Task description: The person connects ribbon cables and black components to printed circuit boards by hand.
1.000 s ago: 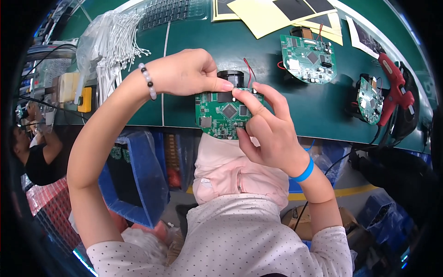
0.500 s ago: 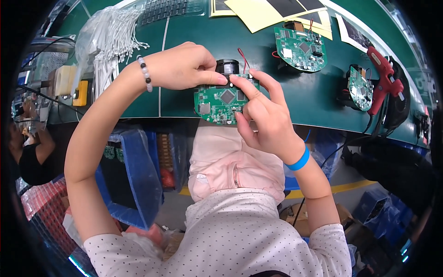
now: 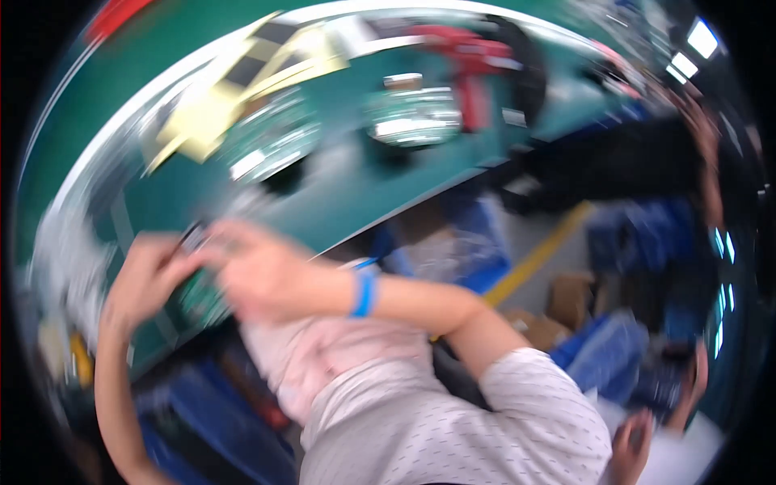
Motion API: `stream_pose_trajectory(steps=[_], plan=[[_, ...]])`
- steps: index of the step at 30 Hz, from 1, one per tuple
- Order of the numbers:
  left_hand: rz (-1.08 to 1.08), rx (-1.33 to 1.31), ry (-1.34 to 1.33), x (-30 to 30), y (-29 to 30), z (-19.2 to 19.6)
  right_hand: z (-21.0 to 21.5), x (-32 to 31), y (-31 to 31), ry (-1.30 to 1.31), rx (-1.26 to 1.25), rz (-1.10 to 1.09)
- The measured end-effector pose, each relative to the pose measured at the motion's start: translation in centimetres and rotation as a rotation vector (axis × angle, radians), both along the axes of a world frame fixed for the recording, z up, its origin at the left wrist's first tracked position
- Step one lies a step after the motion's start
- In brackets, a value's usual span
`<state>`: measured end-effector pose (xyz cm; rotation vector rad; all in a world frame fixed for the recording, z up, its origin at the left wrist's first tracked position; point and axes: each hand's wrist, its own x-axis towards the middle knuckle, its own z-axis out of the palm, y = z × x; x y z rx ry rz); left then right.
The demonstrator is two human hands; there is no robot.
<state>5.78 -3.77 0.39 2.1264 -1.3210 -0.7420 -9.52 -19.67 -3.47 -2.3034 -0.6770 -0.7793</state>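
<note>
At the left of the frame, the left hand (image 3: pixel 141 279) and right hand (image 3: pixel 263 275) both grip a green circuit board (image 3: pixel 198 291) (badly blurred) over the desk (image 3: pixel 339 194) edge; work on it looks unfinished.

View swung right and blurred, hands (image 3: pixel 242 279) and circuit board (image 3: pixel 198 295) now lower left

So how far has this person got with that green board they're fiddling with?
Hard to say, because the picture is badly blurred. In hand: the left hand and right hand both hold one green circuit board at the edge of the green table. Left: two more round boards lie untouched on the table. Nothing visibly finished can be made out.
</note>
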Motion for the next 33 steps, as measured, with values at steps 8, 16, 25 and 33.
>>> stream_pose_trajectory(steps=[8,16,25,33], plan=[[0.113,0.259,-0.027,0.7,3.4,0.0,-1.9,0.6,2.8,-0.092,0.249,0.024],[0.023,0.206,-0.084,2.9,3.7,-0.6,-1.2,0.7,2.3,-0.041,0.339,0.046],[0.171,0.112,0.219,4.7,5.7,-3.7,-0.4,0.4,2.3,-0.037,0.354,0.103],[0.189,0.198,0.254,3.1,4.3,-2.0,-0.4,0.0,2.3,-0.042,0.345,0.078]])
